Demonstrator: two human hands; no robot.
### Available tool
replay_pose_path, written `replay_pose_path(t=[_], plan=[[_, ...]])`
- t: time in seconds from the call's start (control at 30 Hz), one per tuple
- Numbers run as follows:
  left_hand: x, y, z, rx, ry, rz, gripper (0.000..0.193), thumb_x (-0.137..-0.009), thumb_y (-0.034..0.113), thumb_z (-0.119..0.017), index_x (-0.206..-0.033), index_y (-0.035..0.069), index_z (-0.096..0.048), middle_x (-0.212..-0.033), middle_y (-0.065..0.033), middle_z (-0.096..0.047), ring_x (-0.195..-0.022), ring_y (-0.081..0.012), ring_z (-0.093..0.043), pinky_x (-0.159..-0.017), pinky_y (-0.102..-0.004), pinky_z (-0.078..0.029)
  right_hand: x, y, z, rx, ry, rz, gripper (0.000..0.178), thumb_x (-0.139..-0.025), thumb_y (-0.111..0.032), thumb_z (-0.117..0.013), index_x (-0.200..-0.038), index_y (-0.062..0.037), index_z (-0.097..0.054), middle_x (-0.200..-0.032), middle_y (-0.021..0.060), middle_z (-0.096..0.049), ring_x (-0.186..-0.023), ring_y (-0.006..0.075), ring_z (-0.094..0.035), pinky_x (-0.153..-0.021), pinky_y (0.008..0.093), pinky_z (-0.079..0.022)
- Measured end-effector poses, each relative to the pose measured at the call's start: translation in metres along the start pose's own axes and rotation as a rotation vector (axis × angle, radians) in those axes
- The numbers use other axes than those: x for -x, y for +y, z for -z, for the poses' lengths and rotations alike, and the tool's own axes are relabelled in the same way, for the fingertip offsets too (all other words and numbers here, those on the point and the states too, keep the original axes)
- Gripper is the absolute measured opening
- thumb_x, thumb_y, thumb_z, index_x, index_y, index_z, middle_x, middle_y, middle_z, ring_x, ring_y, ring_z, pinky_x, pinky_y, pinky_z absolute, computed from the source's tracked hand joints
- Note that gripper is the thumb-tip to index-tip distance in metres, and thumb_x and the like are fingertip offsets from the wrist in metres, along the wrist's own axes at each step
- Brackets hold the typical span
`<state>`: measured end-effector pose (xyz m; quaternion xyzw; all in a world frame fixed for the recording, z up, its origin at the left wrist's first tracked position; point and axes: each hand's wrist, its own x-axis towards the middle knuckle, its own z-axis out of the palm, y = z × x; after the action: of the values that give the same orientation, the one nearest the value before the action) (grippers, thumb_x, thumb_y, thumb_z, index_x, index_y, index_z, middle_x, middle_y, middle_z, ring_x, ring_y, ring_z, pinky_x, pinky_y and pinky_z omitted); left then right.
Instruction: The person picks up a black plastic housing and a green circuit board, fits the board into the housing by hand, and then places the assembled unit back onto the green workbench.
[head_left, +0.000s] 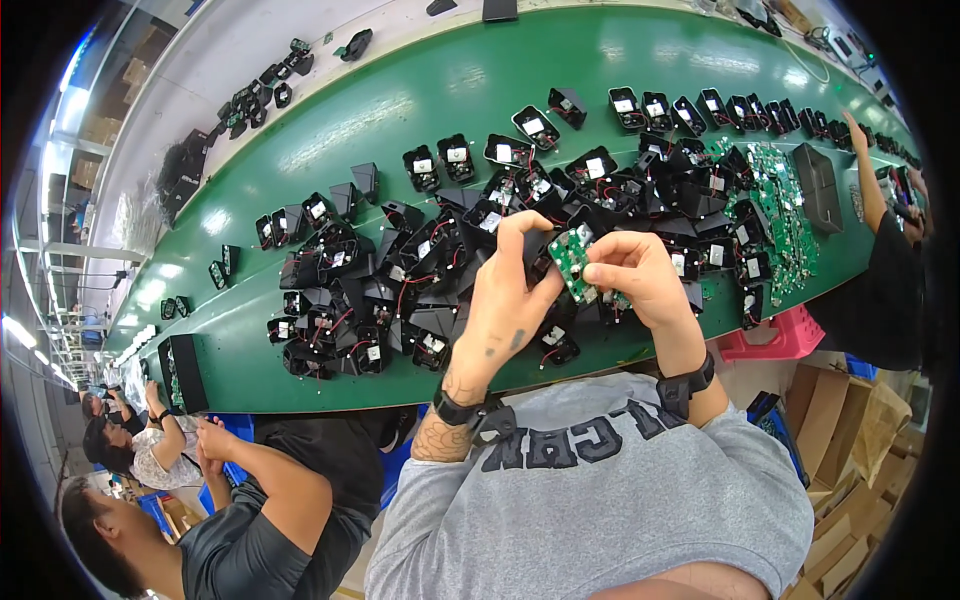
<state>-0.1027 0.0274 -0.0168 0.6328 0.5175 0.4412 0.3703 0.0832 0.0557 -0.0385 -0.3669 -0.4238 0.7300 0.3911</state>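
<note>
A small green circuit board (568,258) with white and dark parts on it is held up, tilted, over the near part of the green table. My left hand (500,300) grips its left side, with the index finger bent at the top and the thumb low. From the right, my right hand (642,278) pinches at the board's face and right edge with thumb and index finger; what lies exactly under those fingertips is hidden. Behind and below both hands spreads a heap of black plastic housings (435,318) with red wires and white parts inside.
Many loose green circuit boards (785,215) lie right of the heap, beside a black tray (818,188). A row of housings (712,108) runs along the far right. Co-workers sit at left, one in a dark shirt (250,540); another person's arm (868,165) reaches in at right. A pink stool (772,338) stands below the table edge.
</note>
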Motion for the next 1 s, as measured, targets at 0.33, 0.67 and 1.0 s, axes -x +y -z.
replay_pose_path(t=[0.33, 0.67, 1.0], plan=[[0.011, -0.018, -0.002, 0.369, -0.124, 0.128, 0.053, -0.084, 0.010, -0.052, -0.130, 0.009, -0.025, -0.102, -0.0113, -0.052, -0.086, -0.0160, -0.055, -0.069, -0.0288, -0.048, 0.007, -0.017, -0.014, 0.339, 0.100, 0.081, 0.014, -0.072, -0.001, -0.075, -0.080, 0.0004, -0.063, -0.076, 0.0046, -0.066, -0.067, 0.0077, -0.063, -0.059, 0.0186, -0.049], [0.015, -0.008, -0.013, 0.753, -0.168, 0.283, 0.046, -0.091, 0.000, -0.048, -0.134, 0.011, -0.038, -0.114, -0.0103, -0.054, -0.105, -0.0188, -0.057, -0.084, -0.0369, -0.056, 0.008, -0.022, -0.017, 0.765, 0.189, 0.222, 0.022, -0.069, -0.004, -0.075, -0.087, -0.0018, -0.063, -0.080, 0.0040, -0.063, -0.068, 0.0073, -0.057, -0.064, 0.0211, -0.046], [0.017, 0.008, -0.013, 0.726, -0.130, 0.199, 0.052, -0.091, 0.000, -0.051, -0.139, 0.009, -0.034, -0.119, -0.0089, -0.053, -0.108, -0.0195, -0.056, -0.084, -0.0354, -0.056, 0.001, -0.001, -0.022, 0.069, -0.055, 0.306, 0.044, -0.084, 0.000, -0.061, -0.126, 0.0025, -0.050, -0.116, 0.0087, -0.060, -0.101, 0.0120, -0.058, -0.088, 0.0273, -0.046]])
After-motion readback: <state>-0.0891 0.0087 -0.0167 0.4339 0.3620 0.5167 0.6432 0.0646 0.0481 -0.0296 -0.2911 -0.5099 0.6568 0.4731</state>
